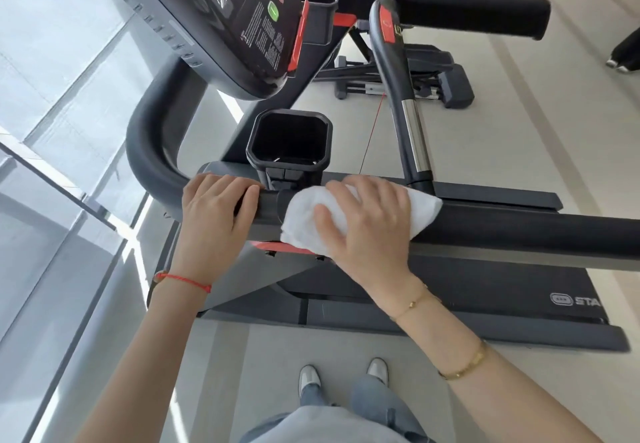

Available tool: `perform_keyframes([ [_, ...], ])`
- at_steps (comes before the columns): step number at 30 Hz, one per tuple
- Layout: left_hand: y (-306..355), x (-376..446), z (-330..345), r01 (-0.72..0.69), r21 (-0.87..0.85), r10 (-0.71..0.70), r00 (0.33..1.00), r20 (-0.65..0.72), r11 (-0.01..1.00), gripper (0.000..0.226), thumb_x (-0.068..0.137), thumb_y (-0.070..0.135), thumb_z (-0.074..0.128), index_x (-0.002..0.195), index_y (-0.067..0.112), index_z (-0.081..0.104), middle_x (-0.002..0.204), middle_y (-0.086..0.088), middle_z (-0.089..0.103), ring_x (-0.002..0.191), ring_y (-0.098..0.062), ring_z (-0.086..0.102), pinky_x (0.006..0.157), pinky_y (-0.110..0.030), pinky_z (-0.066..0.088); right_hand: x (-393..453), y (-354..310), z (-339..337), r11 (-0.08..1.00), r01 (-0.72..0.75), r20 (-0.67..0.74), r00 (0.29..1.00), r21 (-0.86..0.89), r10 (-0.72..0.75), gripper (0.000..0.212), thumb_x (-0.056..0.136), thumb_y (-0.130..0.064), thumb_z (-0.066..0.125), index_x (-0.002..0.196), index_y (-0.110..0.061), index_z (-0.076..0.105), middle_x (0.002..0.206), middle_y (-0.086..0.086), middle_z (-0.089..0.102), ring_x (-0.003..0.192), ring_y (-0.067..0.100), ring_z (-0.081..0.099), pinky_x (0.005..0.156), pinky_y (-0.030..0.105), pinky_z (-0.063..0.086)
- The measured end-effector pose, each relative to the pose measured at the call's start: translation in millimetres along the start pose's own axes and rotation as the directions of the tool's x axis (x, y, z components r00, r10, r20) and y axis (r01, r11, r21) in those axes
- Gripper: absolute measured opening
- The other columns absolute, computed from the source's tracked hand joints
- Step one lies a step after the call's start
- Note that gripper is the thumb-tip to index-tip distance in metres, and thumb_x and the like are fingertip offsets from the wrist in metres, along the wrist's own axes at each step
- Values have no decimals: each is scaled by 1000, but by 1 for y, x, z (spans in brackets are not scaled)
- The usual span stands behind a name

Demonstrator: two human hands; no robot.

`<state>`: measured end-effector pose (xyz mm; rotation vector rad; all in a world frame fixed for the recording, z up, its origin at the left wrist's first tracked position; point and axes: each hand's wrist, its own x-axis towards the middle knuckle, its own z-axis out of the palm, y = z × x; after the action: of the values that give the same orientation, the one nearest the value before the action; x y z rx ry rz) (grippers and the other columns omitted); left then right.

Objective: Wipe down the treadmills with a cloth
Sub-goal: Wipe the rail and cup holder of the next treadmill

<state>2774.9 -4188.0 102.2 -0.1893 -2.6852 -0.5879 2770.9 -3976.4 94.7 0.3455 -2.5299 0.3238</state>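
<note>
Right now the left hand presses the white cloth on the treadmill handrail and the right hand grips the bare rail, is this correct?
The hands are swapped. In the head view the right hand presses the white cloth on the treadmill handrail, and the left hand grips the bare rail.

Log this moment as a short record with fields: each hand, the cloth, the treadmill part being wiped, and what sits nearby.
left hand: left hand rests on the handrail, fingers curled over its top, near the bend
right hand: right hand presses the white cloth against the handrail
cloth: folded, wrapped over the rail's top and near side
part wiped: padded black handrail, just right of the cup holder
nearby: console upper left; treadmill deck below the rail
person: stands beside the treadmill, shoes on pale floor
</note>
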Motion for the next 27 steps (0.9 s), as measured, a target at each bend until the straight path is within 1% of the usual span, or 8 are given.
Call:
perform_keyframes([
  [3,1,0,-2,11,-7,-11,1000,24,1000,36,100,27,37,96,15,70,89,3,67,88,-23,55,104,-39,31,2,-37,13,993,118,39,992,21,-119,41,96,-47,44,119,-19,63,117,5,61,108,29,54,96,44,38],
  [6,0,1,-3,14,6,-14,999,37,1000,32,103,24,39,98,15,70,92,3,68,90,-23,55,106,-39,30,-6,-10,3,976,219,46,975,0,-219,44,98,-49,43,129,-21,58,126,4,59,116,30,52,101,44,37],
  [10,3,1,-2,32,-6,-32,999,-1,999,26,102,18,45,97,15,70,92,3,68,89,-23,55,107,-39,29,-19,50,-22,997,24,-41,999,-79,-27,39,96,-48,44,113,-20,67,112,2,64,105,28,57,94,42,39],
  [14,4,1,0,56,7,-56,998,17,998,28,102,18,43,99,16,70,94,2,69,94,-24,55,109,-38,27,-9,18,-11,977,-211,-85,975,-43,206,33,93,-45,46,96,-21,68,98,-1,64,99,25,55,94,41,36],
  [17,10,0,2,88,-4,-88,996,25,996,29,102,17,41,105,15,70,101,0,70,102,-27,56,113,-40,25,-10,-11,2,997,-80,-41,996,-8,80,39,95,-49,45,108,-20,67,107,0,63,106,27,54,98,42,35],
  [20,26,0,4,113,-114,-116,993,-15,987,25,100,16,45,112,15,67,108,-3,68,109,-27,54,109,-47,33,-16,12,-4,998,61,-35,997,-30,-62,41,96,-49,47,116,-19,66,116,2,63,111,28,55,99,42,36],
  [23,53,-1,9,77,-181,-89,994,-60,981,23,99,17,47,116,14,63,108,-3,63,104,-27,54,99,-50,41,-26,52,-18,997,42,-47,998,-72,-45,40,96,-48,49,116,-19,67,117,3,64,112,29,57,99,42,37],
  [27,93,-2,23,39,-169,-40,999,-5,985,23,100,20,47,116,19,63,115,4,63,108,-20,54,104,-44,36,-41,106,-42,993,-37,-66,997,-110,30,38,96,-44,48,115,-17,67,115,4,64,109,30,57,99,42,37],
])
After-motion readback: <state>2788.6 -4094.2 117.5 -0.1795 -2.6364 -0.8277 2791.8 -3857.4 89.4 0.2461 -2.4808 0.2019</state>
